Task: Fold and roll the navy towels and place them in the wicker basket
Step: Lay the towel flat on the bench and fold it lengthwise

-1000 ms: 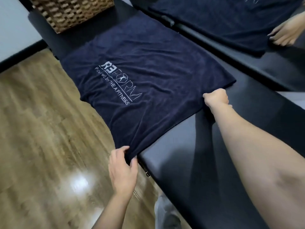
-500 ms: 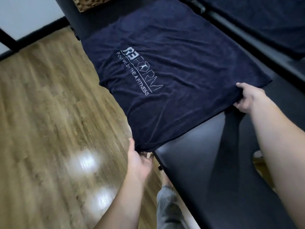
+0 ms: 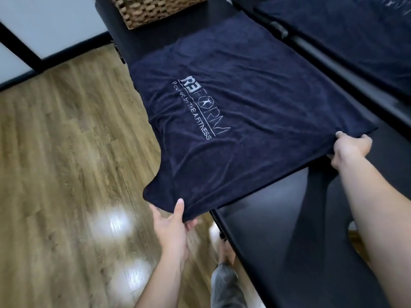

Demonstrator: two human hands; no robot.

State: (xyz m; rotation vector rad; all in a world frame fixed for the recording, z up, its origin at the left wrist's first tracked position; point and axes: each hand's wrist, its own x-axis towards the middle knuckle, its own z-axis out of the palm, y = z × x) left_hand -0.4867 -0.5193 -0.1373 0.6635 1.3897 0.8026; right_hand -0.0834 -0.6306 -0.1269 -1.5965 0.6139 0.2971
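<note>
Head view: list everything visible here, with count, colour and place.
navy towel: one, navy with pale lettering, spread on the bench, near-left corner hanging over its edge.
wicker basket: one, tan, far end of the bench, partly cut off.
bench: one, black, padded, running front to back.
mirror: one, beside the bench, reflecting the towel.
floor: wood-look brown, left.
hands: left hand pinches the near-left corner; right hand grips the near-right corner.
</note>
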